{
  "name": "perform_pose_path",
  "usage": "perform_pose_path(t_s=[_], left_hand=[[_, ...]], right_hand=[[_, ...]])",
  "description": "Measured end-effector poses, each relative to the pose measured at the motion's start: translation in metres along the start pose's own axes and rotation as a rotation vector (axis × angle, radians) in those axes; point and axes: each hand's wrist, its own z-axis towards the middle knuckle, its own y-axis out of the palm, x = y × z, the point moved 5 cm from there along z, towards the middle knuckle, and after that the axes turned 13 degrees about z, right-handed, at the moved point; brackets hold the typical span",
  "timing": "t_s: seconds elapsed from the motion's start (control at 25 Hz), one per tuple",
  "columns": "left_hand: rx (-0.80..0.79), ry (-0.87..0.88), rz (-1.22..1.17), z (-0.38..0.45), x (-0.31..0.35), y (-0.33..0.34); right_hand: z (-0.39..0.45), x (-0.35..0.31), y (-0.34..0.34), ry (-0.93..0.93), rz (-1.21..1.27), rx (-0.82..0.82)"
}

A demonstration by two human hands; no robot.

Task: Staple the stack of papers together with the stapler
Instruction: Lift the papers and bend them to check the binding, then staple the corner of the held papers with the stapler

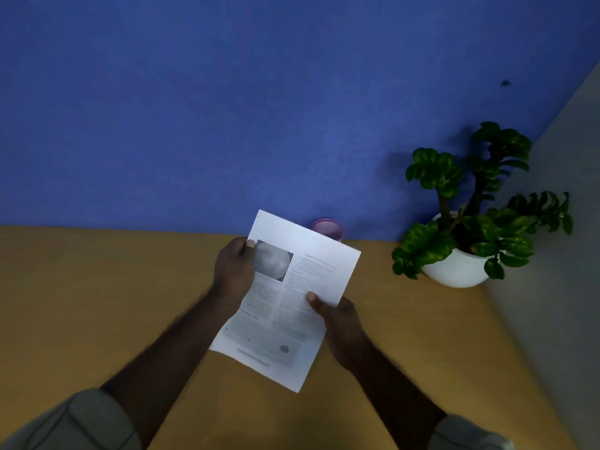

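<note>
I have the stack of papers up off the table, tilted, held over the middle of the surface near its far edge. My left hand grips the sheet's left edge high up, thumb curled over the printed face beside the grey picture and the fingers hidden behind. My right hand pinches the right edge lower down, thumb on top, fingers underneath.

I see no stapler anywhere on the surface, and I cannot make out a staple in any corner of the papers, so I judge the stapling not yet done: the stack is gathered in both hands, and finding the stapler and pressing it on a corner is what is left.

A small pink cup peeks from behind the papers at the far edge, and a potted plant sits in the far right corner.
</note>
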Motion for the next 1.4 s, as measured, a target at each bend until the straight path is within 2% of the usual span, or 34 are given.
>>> perform_pose_path(t_s=[0.16,0.24,0.36,0.44,0.56,0.68,0.8,0.88,1.08,1.32,1.4], left_hand=[[0.015,0.106,0.133,0.004,0.000,-0.006],[0.014,0.180,0.213,0.008,0.000,-0.013],[0.006,0.274,0.333,0.015,0.001,-0.025],[-0.007,0.331,0.408,0.018,0.001,-0.029],[-0.072,0.393,0.478,0.017,0.001,-0.028],[-0.141,0.401,0.532,0.014,0.000,-0.023],[-0.225,0.411,0.538,0.010,-0.002,-0.017],[-0.258,0.437,0.529,0.007,-0.002,-0.016],[-0.308,0.424,0.527,0.002,-0.002,-0.012],[-0.310,0.393,0.544,0.002,-0.008,-0.010],[-0.299,0.389,0.549,0.002,-0.007,-0.010]], right_hand=[[-0.004,0.005,-0.004,0.029,-0.127,0.033],[-0.002,-0.005,-0.011,0.033,-0.296,0.065],[0.010,-0.024,-0.049,-0.017,-0.522,0.252],[0.018,-0.034,-0.080,-0.043,-0.808,0.312],[0.020,-0.030,-0.100,0.041,-1.353,0.072],[0.010,-0.011,-0.098,0.154,-1.726,-0.352],[-0.001,0.005,-0.093,0.019,-1.986,-0.736],[-0.004,0.013,-0.097,-0.052,-2.068,-0.882],[-0.001,0.017,-0.099,-0.102,-2.111,-0.944],[-0.013,0.026,-0.091,-0.199,-1.952,-1.067],[-0.011,0.027,-0.093,-0.248,-1.946,-1.028]])
